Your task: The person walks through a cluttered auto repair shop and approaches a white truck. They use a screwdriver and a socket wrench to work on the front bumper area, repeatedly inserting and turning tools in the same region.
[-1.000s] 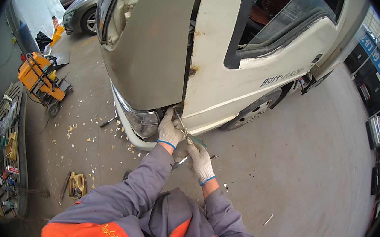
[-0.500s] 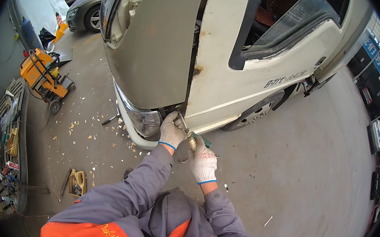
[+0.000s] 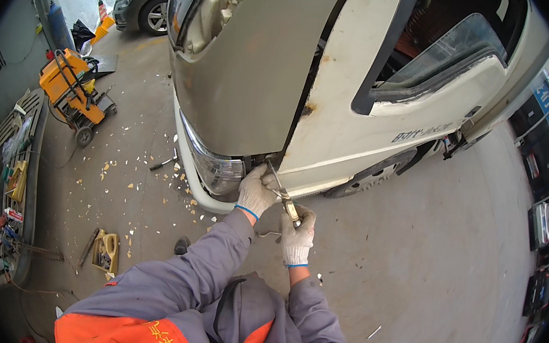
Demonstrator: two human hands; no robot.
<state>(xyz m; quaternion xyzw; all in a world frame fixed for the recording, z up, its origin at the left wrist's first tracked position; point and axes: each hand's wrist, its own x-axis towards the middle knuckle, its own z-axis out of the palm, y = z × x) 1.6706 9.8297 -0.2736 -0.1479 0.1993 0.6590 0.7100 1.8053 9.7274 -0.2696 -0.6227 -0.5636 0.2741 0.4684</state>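
The light-coloured truck cab's grey-brown corner panel meets the headlight and the door in front of me. My left hand, in a white knit glove, is closed at the gap between headlight and door, its fingertips partly hidden. What they grip, if anything, does not show. My right hand, gloved too, is wrapped round the handle of a hand tool with a yellowish and dark body. The tool's thin metal shaft slants up past my left fingers to the panel's lower corner.
Paint flakes and a dark-handled tool lie on the floor at left. An orange wheeled machine, a yellow cut-open container and a loose bumper are farther left. A parked car stands behind.
My right hand has turned about the tool, so its yellowish body shows and a green part seen before does not. My left hand stays at the gap. The whole view has shifted slightly.
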